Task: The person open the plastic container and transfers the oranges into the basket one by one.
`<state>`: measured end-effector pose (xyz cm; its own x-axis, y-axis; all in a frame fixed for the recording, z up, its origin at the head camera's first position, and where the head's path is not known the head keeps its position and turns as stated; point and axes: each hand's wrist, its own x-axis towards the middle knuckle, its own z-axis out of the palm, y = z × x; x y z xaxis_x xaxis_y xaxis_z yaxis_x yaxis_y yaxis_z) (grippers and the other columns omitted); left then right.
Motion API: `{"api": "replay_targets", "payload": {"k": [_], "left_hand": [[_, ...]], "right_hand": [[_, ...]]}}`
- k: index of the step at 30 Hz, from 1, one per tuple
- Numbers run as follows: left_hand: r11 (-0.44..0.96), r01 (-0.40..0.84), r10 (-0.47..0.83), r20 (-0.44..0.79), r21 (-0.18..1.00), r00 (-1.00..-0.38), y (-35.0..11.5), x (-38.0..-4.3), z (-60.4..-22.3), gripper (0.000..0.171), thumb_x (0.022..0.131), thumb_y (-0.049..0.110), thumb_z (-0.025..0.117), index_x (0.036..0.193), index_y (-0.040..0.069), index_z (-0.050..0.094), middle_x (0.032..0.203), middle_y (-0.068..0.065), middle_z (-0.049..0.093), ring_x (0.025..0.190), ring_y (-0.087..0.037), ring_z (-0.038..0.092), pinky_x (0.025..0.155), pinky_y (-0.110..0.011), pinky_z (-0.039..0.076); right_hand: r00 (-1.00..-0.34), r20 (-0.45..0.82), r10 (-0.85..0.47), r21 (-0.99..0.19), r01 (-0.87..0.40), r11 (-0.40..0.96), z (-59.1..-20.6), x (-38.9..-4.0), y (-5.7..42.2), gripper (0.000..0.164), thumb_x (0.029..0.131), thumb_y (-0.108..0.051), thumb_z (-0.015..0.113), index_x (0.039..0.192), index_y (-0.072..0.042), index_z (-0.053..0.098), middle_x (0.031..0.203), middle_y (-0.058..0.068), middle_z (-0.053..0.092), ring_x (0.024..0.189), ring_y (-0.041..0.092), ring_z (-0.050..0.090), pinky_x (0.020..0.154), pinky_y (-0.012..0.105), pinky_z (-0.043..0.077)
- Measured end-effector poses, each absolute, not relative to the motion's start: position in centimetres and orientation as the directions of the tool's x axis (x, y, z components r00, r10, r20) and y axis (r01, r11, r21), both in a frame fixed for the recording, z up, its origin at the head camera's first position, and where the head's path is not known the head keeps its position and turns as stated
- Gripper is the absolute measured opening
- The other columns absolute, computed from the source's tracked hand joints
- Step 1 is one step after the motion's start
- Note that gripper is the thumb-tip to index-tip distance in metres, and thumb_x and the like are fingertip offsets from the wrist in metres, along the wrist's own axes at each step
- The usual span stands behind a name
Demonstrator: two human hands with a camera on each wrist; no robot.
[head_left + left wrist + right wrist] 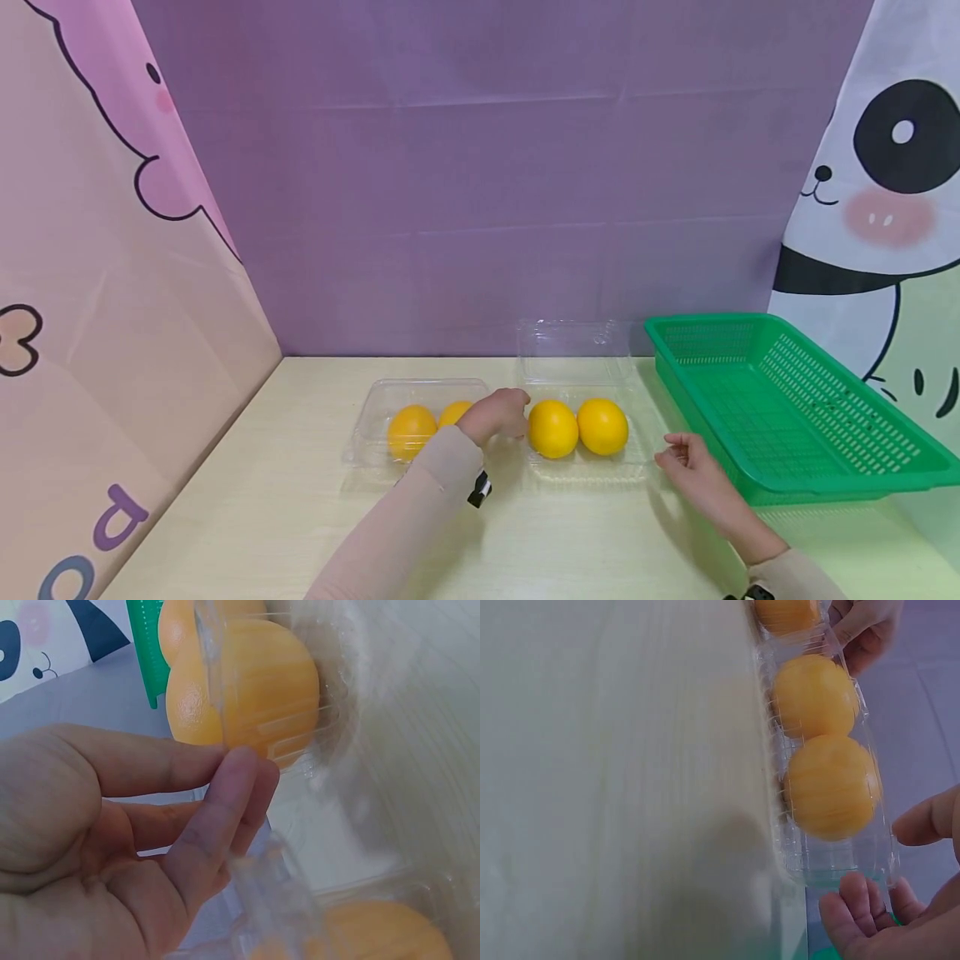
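Note:
A clear plastic clamshell box stands on the table with its lid raised at the back. Two oranges, a left one and a right one, sit side by side in it. At the box's left rim, my left hand pinches the edge between thumb and fingertips, as the left wrist view shows. My right hand is by the opposite end, fingers loosely bent. In the right wrist view its thumb and fingers stand apart around the corner of the box.
Left of my left hand is another clear box, its lid down, with oranges inside, partly behind my forearm. A green plastic basket stands at the right. A purple cloth hangs behind the table.

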<state>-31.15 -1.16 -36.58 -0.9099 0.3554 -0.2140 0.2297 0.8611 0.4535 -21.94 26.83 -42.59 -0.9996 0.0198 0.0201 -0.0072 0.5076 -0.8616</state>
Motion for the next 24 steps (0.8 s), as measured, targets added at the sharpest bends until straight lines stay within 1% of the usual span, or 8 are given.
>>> {"api": "replay_targets", "payload": {"k": [3,6,8,10,13,14,19,24], "left_hand": [[0.859,0.221,0.352,-0.220,0.461,-0.910,-1.2,-31.1,-36.6,0.057,0.086,-0.004,0.068,0.141,-0.004,0.052,0.140,-0.016,0.056,0.113,-0.027,0.055,0.105,-0.041,0.045],[0.855,0.229,0.358,-0.209,0.465,-0.910,-1.3,-31.1,-36.6,0.041,0.085,-0.005,0.067,0.125,-0.005,0.060,0.116,-0.015,0.063,0.096,-0.026,0.056,0.088,-0.035,0.049],[0.852,0.234,0.361,-0.202,0.468,-0.910,-1.3,-31.1,-36.6,0.030,0.084,-0.005,0.066,0.113,-0.005,0.061,0.100,-0.013,0.061,0.085,-0.025,0.051,0.078,-0.033,0.046],[0.850,0.241,0.366,-0.195,0.468,-0.910,-1.4,-31.1,-36.6,0.021,0.083,-0.006,0.066,0.103,-0.003,0.060,0.089,-0.010,0.055,0.079,-0.024,0.048,0.072,-0.033,0.043],[0.852,0.233,0.361,-0.204,0.469,-0.910,-1.4,-31.1,-36.6,0.023,0.084,-0.005,0.067,0.106,-0.003,0.060,0.090,-0.010,0.056,0.081,-0.024,0.048,0.074,-0.034,0.044],[0.854,0.232,0.360,-0.208,0.466,-0.910,-1.4,-31.1,-36.6,0.024,0.084,-0.004,0.066,0.107,-0.003,0.060,0.090,-0.010,0.056,0.081,-0.024,0.048,0.074,-0.034,0.044],[0.853,0.221,0.357,-0.219,0.473,-0.908,-1.4,-31.1,-36.6,0.023,0.085,-0.005,0.065,0.106,-0.002,0.059,0.090,-0.010,0.055,0.080,-0.024,0.048,0.073,-0.034,0.042],[0.847,0.211,0.355,-0.225,0.488,-0.907,-1.5,-31.0,-36.5,0.017,0.085,-0.005,0.065,0.099,0.000,0.058,0.086,-0.009,0.052,0.078,-0.023,0.047,0.070,-0.033,0.040]], "right_hand": [[-0.999,0.039,0.018,-0.862,-0.024,0.507,-42.5,-22.0,26.9,0.050,0.103,-0.014,0.052,0.138,0.014,0.030,0.129,0.028,0.044,0.110,0.033,0.049,0.079,0.021,0.047],[-0.997,0.076,0.012,-0.864,-0.060,0.499,-42.3,-22.0,26.8,0.052,0.102,-0.013,0.052,0.139,0.016,0.029,0.138,0.032,0.039,0.122,0.041,0.045,0.083,0.015,0.044],[-0.993,0.115,0.000,-0.862,-0.100,0.498,-42.2,-22.1,26.7,0.053,0.103,-0.012,0.052,0.140,0.017,0.027,0.141,0.033,0.036,0.128,0.045,0.041,0.092,0.021,0.045],[-0.985,0.174,-0.013,-0.851,-0.157,0.501,-42.2,-22.2,26.6,0.053,0.102,-0.009,0.053,0.139,0.020,0.027,0.141,0.036,0.035,0.130,0.050,0.038,0.104,0.034,0.043],[-0.967,0.251,-0.033,-0.823,-0.231,0.519,-42.1,-22.4,26.4,0.053,0.101,-0.006,0.054,0.139,0.021,0.028,0.140,0.038,0.035,0.130,0.054,0.035,0.108,0.062,0.033],[-0.961,0.275,-0.040,-0.812,-0.254,0.526,-42.0,-22.5,26.3,0.053,0.100,-0.005,0.055,0.138,0.021,0.029,0.139,0.038,0.035,0.130,0.055,0.035,0.108,0.066,0.030],[-0.935,0.347,-0.071,-0.745,-0.321,0.584,-41.3,-22.8,25.7,0.053,0.099,-0.006,0.058,0.140,0.017,0.034,0.140,0.035,0.038,0.129,0.053,0.038,0.107,0.065,0.031],[-0.929,0.355,-0.105,-0.712,-0.341,0.613,-40.7,-23.2,25.1,0.056,0.098,-0.007,0.061,0.142,0.016,0.034,0.142,0.034,0.038,0.129,0.052,0.039,0.105,0.065,0.035]]}}
